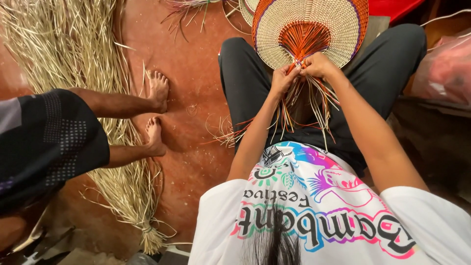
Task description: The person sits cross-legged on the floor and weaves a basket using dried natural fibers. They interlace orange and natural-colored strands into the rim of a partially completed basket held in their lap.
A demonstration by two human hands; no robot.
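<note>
Head view is looking down at a round woven straw fan with a cream body, an orange fan-shaped centre and an orange-and-purple rim (314, 29), which is resting on the person's lap, over the knees in dark trousers (245, 83). The left hand (283, 78) and the right hand (319, 65) are meeting at the base of the fan, fingers closed and pinching the gathered orange and cream loose strands (306, 108) that are hanging down between the thighs. The fan is looking light and fairly stiff in its flat woven face, while the unwoven strands are looking thin, springy and easy to kink or snap; the firmest place to hold it is appearing to be the neck where the strands converge. The weave is tight and ribbed, its surface dry and matte. On the red-brown floor (196, 59), near its left edge, a long bundle of pale dried straw (98, 73) is lying, and another person's bare feet (157, 113) are resting on it.
</note>
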